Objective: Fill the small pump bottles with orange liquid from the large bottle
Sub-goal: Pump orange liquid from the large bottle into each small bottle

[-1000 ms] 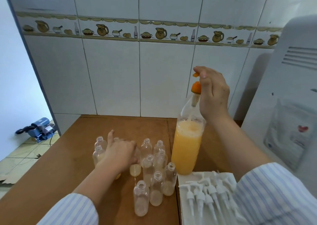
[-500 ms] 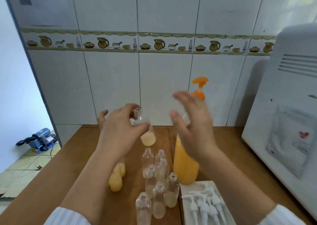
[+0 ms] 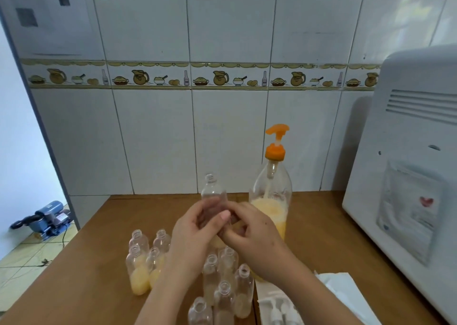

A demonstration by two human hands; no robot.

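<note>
I hold one small clear bottle [image 3: 213, 193] upright above the table, open neck up, with my left hand [image 3: 195, 235] and my right hand [image 3: 249, 233] both wrapped around its lower half, which they hide. Just behind my right hand stands the large bottle [image 3: 270, 196], partly filled with orange liquid, its orange pump head [image 3: 276, 140] raised and untouched. Below my hands several small bottles [image 3: 223, 277] stand uncapped on the brown table [image 3: 321, 238]. A few on the left [image 3: 138, 272] hold some pale orange liquid.
A white tray [image 3: 343, 282] with white pump caps [image 3: 278, 307] sits at the front right. A large white appliance [image 3: 408, 166] fills the right side. The tiled wall rises directly behind the table. A blue machine [image 3: 50, 215] lies on the floor at left.
My right hand left the large bottle's pump and came down to the small bottle. My left hand lifted that bottle from the group, and both hands now grip it.
</note>
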